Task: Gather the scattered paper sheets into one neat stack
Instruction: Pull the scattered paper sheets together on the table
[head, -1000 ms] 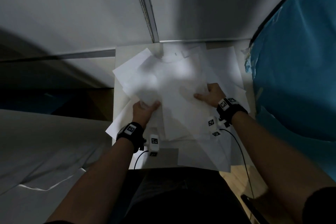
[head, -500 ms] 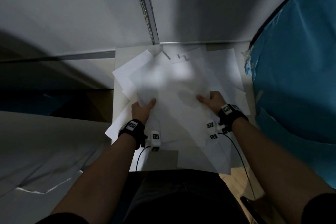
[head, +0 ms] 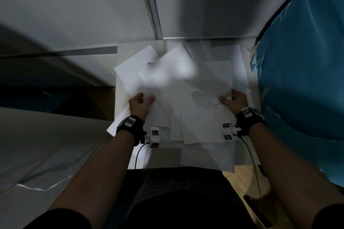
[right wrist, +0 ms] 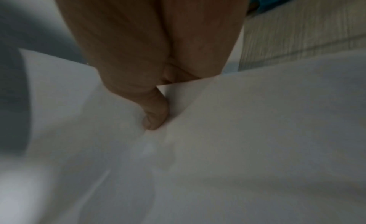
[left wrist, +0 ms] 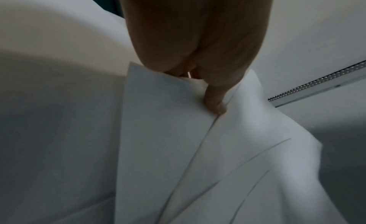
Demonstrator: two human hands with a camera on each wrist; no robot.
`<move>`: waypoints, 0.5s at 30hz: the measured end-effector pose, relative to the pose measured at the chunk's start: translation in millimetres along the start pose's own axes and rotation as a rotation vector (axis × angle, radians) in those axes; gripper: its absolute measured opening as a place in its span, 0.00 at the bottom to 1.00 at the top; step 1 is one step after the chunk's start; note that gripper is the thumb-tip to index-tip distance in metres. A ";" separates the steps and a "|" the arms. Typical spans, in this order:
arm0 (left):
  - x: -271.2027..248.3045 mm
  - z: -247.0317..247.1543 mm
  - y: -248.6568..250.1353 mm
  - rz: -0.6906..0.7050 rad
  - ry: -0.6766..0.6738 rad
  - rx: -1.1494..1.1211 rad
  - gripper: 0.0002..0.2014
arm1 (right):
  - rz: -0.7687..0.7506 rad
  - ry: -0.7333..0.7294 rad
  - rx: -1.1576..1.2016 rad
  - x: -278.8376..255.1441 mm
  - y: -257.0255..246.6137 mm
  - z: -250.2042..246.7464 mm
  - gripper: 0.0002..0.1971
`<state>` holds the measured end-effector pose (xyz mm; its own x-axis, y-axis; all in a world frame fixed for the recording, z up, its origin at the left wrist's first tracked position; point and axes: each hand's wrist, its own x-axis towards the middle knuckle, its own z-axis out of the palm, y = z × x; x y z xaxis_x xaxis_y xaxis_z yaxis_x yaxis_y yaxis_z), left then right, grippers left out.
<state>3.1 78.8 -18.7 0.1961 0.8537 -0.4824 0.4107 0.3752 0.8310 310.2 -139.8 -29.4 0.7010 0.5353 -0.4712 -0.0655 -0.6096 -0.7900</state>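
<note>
A loose bundle of white paper sheets (head: 186, 87) is lifted above a small white table (head: 121, 50), fanned out and blurred. My left hand (head: 141, 103) pinches the bundle's left edge, thumb on top; in the left wrist view the thumb (left wrist: 215, 100) presses the sheets (left wrist: 178, 149) against hidden fingers. My right hand (head: 233, 101) pinches the right edge; in the right wrist view the thumb (right wrist: 154, 116) lies on the paper (right wrist: 237, 133). More sheets (head: 204, 160) lie flat beneath, some overhanging the front and left edges.
A grey wall with a metal rail (head: 149, 3) stands right behind the table. A blue plastic sheet (head: 301, 61) hangs close on the right. Grey cloth (head: 46, 145) covers the floor at the left, and wood floor (head: 245, 178) shows at the front right.
Both hands moved apart toward the bundle's outer edges, the right one furthest. The sheets between them shifted and spread wider.
</note>
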 end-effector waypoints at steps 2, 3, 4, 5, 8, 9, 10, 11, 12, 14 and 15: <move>-0.5 4.9 2.7 0.015 -0.008 0.005 0.04 | 0.006 0.032 -0.028 -0.9 2.6 1.5 0.20; 1.8 6.6 1.6 0.010 -0.008 0.009 0.09 | -0.001 0.050 -0.042 -1.3 3.9 2.1 0.19; 1.8 8.0 3.4 0.014 -0.003 0.012 0.19 | -0.013 0.064 -0.055 -1.9 3.5 2.8 0.18; 2.7 9.5 3.1 0.011 -0.019 0.021 0.28 | -0.016 0.061 -0.073 -3.2 1.4 3.9 0.17; 0.1 13.2 1.1 -0.017 -0.039 0.074 0.31 | 0.013 0.026 -0.087 1.9 -3.3 14.0 0.18; 0.4 13.2 -3.7 -0.011 -0.029 0.116 0.37 | 0.027 0.009 -0.120 3.0 -7.4 17.5 0.22; 0.7 12.6 -7.1 0.003 -0.024 0.166 0.40 | 0.032 0.003 -0.157 4.4 -10.4 21.6 0.27; 0.2 13.3 -9.1 0.013 -0.002 0.228 0.40 | 0.029 0.003 -0.183 6.0 -12.6 24.3 0.31; 3.6 12.9 -14.8 0.019 0.047 0.283 0.36 | 0.025 0.028 -0.179 7.7 -14.2 25.0 0.34; 4.8 9.4 -15.6 -0.002 0.106 0.335 0.29 | 0.002 0.096 -0.144 6.2 -24.3 19.7 0.29; 7.0 7.2 -17.5 -0.009 0.105 0.368 0.25 | -0.025 0.104 -0.145 5.2 -28.5 15.3 0.23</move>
<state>3.7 75.5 -38.6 0.1070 0.8904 -0.4424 0.7078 0.2442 0.6628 304.9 -110.7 -15.4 0.7714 0.4922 -0.4034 0.0502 -0.6790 -0.7324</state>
